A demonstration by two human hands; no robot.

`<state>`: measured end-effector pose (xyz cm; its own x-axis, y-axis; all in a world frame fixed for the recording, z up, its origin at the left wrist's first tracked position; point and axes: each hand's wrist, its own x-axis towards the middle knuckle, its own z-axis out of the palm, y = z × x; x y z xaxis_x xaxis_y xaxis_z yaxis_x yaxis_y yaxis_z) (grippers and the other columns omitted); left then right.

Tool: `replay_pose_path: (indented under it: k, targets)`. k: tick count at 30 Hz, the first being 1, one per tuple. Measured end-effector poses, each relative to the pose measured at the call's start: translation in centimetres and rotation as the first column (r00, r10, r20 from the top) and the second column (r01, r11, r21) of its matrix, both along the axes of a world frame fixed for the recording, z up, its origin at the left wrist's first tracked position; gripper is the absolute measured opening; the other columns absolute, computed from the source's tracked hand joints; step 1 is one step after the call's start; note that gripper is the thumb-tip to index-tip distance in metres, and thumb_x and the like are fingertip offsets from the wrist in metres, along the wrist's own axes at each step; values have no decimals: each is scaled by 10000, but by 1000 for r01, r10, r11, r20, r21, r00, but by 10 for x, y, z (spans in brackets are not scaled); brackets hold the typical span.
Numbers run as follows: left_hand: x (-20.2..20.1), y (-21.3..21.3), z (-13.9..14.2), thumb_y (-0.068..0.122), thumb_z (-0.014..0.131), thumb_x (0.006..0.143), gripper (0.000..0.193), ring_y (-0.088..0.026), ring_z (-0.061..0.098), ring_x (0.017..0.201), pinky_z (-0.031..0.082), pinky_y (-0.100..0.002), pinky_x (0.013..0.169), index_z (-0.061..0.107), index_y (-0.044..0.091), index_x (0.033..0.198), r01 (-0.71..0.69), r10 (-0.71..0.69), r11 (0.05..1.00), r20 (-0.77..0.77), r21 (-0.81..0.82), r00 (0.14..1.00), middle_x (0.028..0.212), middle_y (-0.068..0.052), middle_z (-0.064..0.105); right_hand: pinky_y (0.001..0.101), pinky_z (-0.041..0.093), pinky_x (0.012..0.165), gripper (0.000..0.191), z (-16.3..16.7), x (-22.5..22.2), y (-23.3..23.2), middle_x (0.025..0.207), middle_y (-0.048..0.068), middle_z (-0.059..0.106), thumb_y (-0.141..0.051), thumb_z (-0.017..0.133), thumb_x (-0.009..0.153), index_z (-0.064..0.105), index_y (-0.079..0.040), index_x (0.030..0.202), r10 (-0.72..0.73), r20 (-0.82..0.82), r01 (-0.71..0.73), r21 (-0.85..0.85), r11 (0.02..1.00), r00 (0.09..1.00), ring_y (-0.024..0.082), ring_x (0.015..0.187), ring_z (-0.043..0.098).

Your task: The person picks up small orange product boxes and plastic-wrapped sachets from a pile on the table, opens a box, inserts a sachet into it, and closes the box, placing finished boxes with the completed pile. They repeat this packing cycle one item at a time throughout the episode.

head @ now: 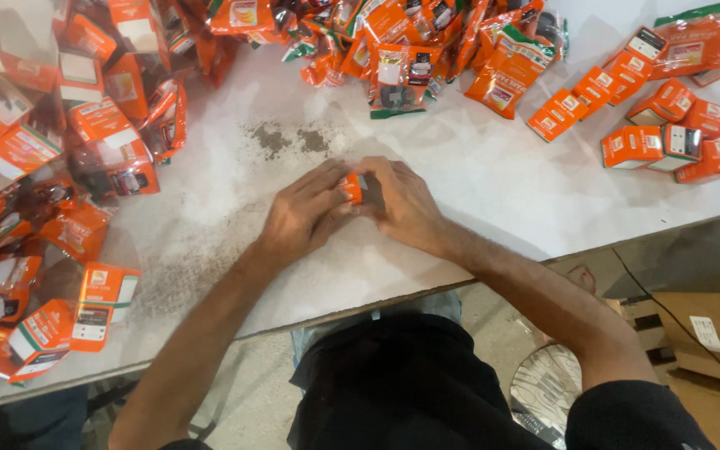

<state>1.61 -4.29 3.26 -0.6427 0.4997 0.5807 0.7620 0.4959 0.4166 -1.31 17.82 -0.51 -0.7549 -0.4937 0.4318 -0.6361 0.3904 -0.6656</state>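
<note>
Both hands meet at the middle of the white table (493,179). My left hand (302,212) and my right hand (402,204) together grip a small orange box (352,188), pressed between the fingertips of both. Most of the box is hidden by the fingers; only an orange face and a grey edge show. It is held low, close to the tabletop.
A heap of orange plastic packets (35,167) fills the left side. More packets (427,42) lie along the far edge. Several closed orange boxes (668,125) sit at the far right. Cardboard cartons (710,333) stand on the floor at right. A dark stain (289,137) marks the table.
</note>
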Motion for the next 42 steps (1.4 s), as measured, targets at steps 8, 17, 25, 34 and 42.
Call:
replay_pose_path:
  k: [8, 17, 25, 34, 42]
  targets:
    - [11, -32, 11, 126, 798, 817, 426, -437, 500, 1351, 332, -642, 1128, 669, 11, 1206, -89, 48, 971, -187, -222, 981, 1424, -244, 561, 480, 499, 1008, 357, 5, -5, 9, 1274, 180, 667, -92, 743, 877, 615, -130, 1208, 54, -195, -28, 136, 990, 979, 377, 1156, 638]
    - [-42, -203, 43, 31, 687, 718, 402, -293, 605, 949, 519, -409, 789, 642, 18, 1117, -884, 533, 263, -705, -386, 467, 1147, -146, 590, 636, 287, 1210, 595, 23, -3, 17, 1629, 285, 252, -213, 765, 986, 447, -55, 1464, -223, -431, 282, 79, 956, 874, 523, 1495, 299]
    - [-16, -59, 60, 55, 735, 960, 113, -275, 653, 644, 516, -419, 549, 638, 94, 919, -629, 585, 778, -370, 1, 722, 834, -111, 654, 584, 333, 1176, 911, 5, 6, -33, 1560, 316, 324, -291, 830, 868, 296, 68, 1513, 62, -343, -76, -29, 997, 937, 520, 1426, 359]
    - [22, -129, 33, 213, 740, 991, 358, -372, 685, 855, 547, -474, 656, 615, 5, 1254, -850, 817, 485, -239, -204, 524, 1097, -225, 626, 523, 314, 1264, 809, -7, 1, -27, 1564, 284, 446, -173, 665, 948, 239, 30, 1605, 149, -92, -145, 45, 988, 985, 450, 1454, 421]
    - [4, -161, 16, 342, 751, 990, 608, -501, 634, 988, 540, -565, 749, 447, -54, 1337, -759, 854, 416, -72, -501, 515, 1249, -317, 509, 580, 264, 1183, 1197, 22, 29, -65, 1537, 369, 321, -511, 831, 764, 143, 71, 1552, 168, -148, -154, 102, 983, 975, 514, 1391, 350]
